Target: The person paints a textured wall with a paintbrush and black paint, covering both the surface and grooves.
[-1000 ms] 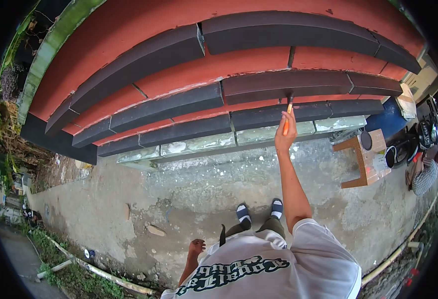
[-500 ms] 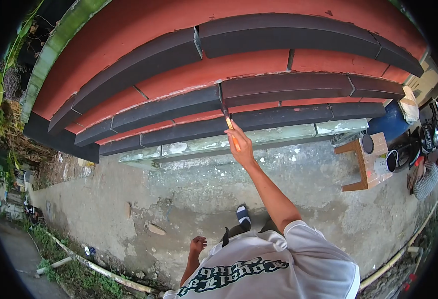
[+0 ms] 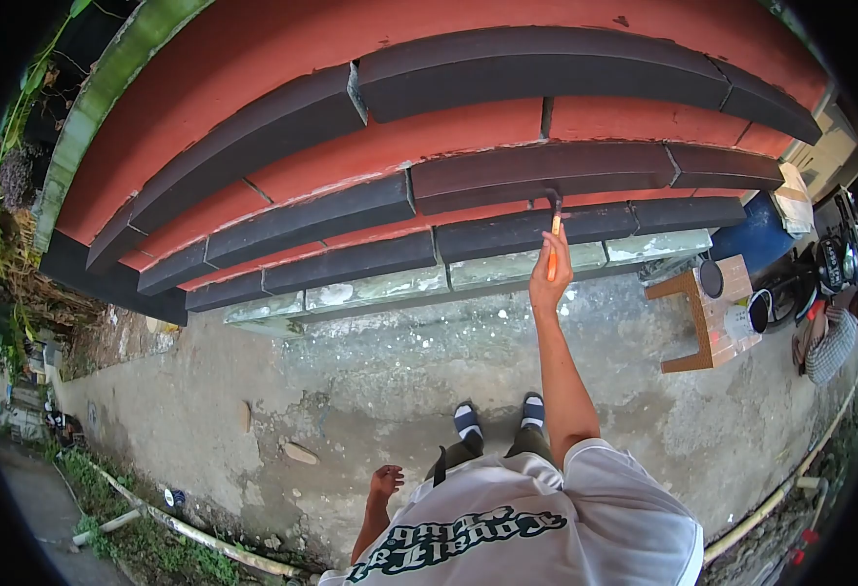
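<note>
The right hand (image 3: 549,278) is stretched up and forward, closed round the orange handle of a paintbrush (image 3: 554,239). The brush's dark bristles touch the lower edge of a dark band (image 3: 536,171) on the red wall (image 3: 253,59), at 12 o'clock from the hand. The left hand (image 3: 385,481) hangs by the hip, at 7 o'clock in the view, with its fingers loosely curled. It seems to hold nothing, though it is small in the picture.

By the look of it, the step in hand is brushing dark paint along that band, right at the seam where it meets the red strip below. The stretches at 9 o'clock and 3 o'clock of the brush are dark too. The pale ledge (image 3: 380,288) at the wall's foot, at 8 o'clock of the hand, is bare and patchy.

The next stroke calls for a steady wrist and lightly loaded bristles, so the dark paint keeps to the band and off the red. A wooden stool (image 3: 707,327) with a dark round pot (image 3: 710,278) on it stands on the concrete ground (image 3: 399,361) at 3 o'clock of the hand, well apart. Reaching it would call for a step to the right.
</note>
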